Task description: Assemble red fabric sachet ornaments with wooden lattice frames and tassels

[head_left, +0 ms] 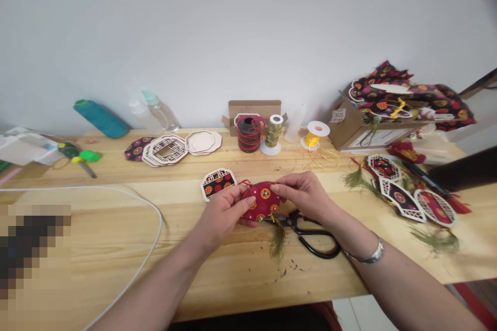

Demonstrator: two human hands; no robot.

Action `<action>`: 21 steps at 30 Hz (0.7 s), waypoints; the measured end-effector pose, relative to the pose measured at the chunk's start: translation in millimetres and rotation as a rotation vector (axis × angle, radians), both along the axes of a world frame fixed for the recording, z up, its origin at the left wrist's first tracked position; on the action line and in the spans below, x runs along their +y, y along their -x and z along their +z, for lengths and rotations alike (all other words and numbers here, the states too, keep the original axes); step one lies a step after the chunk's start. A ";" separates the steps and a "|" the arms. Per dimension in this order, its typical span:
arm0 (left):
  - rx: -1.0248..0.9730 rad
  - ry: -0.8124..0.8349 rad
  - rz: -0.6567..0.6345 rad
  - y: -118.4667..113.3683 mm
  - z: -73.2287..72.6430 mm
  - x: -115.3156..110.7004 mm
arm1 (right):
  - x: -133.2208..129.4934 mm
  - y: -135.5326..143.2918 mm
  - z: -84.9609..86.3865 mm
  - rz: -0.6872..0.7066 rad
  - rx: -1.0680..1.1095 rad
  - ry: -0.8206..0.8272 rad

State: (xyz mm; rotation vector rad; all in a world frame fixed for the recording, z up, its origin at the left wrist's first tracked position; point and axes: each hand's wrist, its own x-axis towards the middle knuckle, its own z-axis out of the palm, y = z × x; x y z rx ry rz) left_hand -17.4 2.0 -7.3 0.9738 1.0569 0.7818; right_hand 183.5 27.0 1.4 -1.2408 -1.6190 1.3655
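A red patterned fabric piece [264,200] with a green tassel [277,240] is held between both hands above the table. My left hand [229,207] pinches its left side, thumb on top. At its upper right edge, my right hand [303,194] grips it with thumb and fingers. Black-handled scissors [318,243] lie beneath and to the right, their blades partly hidden by the piece. Just behind my left hand lies a framed piece with dark floral fabric [218,183].
Thread spools [249,137] and a yellow spool [312,137] stand at the back. Wooden frames [165,150] lie back left. A cardboard box [349,124] of fabric and finished tasselled pieces [435,207] are right. A white cable [157,212] curves across the left.
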 end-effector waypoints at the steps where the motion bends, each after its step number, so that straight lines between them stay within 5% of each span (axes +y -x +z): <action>1: -0.009 0.007 -0.007 0.0 -0.3 0.0 | 0.4 -0.4 -0.4 0.012 -0.003 -0.001; 21: -0.045 0.017 -0.021 2.3 -3.6 -0.4 | 3.3 -0.7 -4.9 -0.018 0.120 0.115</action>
